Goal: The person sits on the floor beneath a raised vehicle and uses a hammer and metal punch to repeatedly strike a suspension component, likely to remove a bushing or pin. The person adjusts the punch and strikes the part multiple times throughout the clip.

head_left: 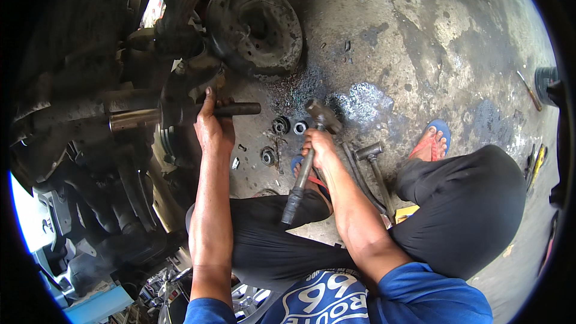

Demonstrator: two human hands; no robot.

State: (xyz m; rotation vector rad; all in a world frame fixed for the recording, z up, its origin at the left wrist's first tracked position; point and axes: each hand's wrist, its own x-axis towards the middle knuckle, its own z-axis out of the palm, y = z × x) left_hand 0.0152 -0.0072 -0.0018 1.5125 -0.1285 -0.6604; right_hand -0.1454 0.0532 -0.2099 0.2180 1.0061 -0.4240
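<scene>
My left hand (213,123) grips a dark metal rod (246,108), held horizontally beside the wheel assembly (171,135) under a vehicle, in line with a bright metal shaft (129,120). My right hand (318,147) holds a heavy hammer (326,117) by its metal handle, with the head upward and the handle pointing down toward my knees. Below the rod, bearing rings (281,125) and a small steel ring (300,127) lie on the floor.
A round dusty drum-like part (258,27) lies at top centre. A second hammer (369,153) and a curved bar (354,174) lie between my sandalled feet. The stained concrete floor (420,54) holds a screwdriver (528,90) and other tools (539,162) at right, near a dark cylinder (545,87).
</scene>
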